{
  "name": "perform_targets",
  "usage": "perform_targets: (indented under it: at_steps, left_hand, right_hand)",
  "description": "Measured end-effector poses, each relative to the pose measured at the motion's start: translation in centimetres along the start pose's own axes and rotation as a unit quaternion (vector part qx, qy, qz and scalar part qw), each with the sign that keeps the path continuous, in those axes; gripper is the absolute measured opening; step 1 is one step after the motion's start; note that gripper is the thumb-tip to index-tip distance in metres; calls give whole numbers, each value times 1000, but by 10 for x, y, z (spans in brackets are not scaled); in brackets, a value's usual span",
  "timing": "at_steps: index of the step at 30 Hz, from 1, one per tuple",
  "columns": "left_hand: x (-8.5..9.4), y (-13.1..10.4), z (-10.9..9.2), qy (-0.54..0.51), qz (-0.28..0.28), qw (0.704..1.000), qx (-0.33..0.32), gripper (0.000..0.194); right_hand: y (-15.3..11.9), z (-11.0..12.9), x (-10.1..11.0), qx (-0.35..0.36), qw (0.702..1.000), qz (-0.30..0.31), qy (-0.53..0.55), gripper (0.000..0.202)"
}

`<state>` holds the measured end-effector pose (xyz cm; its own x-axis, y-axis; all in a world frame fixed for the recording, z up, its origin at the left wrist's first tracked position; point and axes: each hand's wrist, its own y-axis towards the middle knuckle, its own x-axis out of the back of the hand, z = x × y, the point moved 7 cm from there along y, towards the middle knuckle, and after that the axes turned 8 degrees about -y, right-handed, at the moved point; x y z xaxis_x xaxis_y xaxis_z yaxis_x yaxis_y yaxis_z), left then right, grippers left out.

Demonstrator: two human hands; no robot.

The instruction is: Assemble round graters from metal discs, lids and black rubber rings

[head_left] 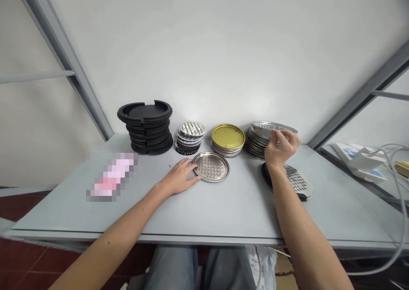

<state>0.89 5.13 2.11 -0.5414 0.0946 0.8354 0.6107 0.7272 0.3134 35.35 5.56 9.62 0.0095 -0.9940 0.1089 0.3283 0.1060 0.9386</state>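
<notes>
My left hand (180,177) rests at the left edge of a round metal grater plate (211,167), thumb and fingers on its rim. The plate lies flat on the table, its perforated face up. My right hand (283,147) is raised, fingers curled, in front of a stack of round, shiny metal discs (255,141). The top disc's rim passes behind the fingers; what they hold is hidden. Below my right wrist lies an oval black-and-silver grater (300,181), partly covered by the forearm.
Along the wall stand black ring-shaped holders (150,132), small grater discs (190,136) and gold-topped round lids (228,136), all stacked. A blurred pink item (113,177) lies at left. White cables (394,183) and a white box (366,158) are beyond the right side.
</notes>
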Motion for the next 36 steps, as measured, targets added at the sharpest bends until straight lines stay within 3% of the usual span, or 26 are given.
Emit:
perform_targets:
  at_steps: [3, 9, 17, 22, 26, 28, 29, 33, 36]
  left_hand:
    - [1, 0, -1, 3, -3, 1000, -1, 45]
    - [1, 0, -1, 3, -4, 1000, -5, 45]
    - [0, 0, -1, 3, 0, 1000, -1, 45]
    - [0, -1, 1, -8, 3, 1000, 9, 47]
    - [1, -1, 4, -33, 1, 999, 39, 56]
    - [6, -1, 5, -49, -21, 997, 54, 67]
    - [10, 0, 5, -58, -42, 996, 57, 72]
    - [29, 1, 0, -86, -144, 985, 45, 87]
    - [33, 2, -2, -103, -168, 980, 30, 93]
  right_hand:
    - [1, -3, 1, -10, 1000, -6, -7, 26]
    - [1, -4, -7, -20, 999, 44, 16, 25]
    - [6, 10, -1, 21, 999, 12, 30, 27]
    - [10, 44, 15, 35, 996, 11, 77, 21]
    - [9, 85, 33, -16, 979, 51, 196, 18]
    - [5, 99, 33, -82, 942, 97, 311, 17]
    - [1, 105, 28, -122, 908, 142, 376, 17]
    - [-31, 125, 0, -277, 717, 368, 524, 22]
    - [-51, 131, -7, -334, 625, 466, 530, 24]
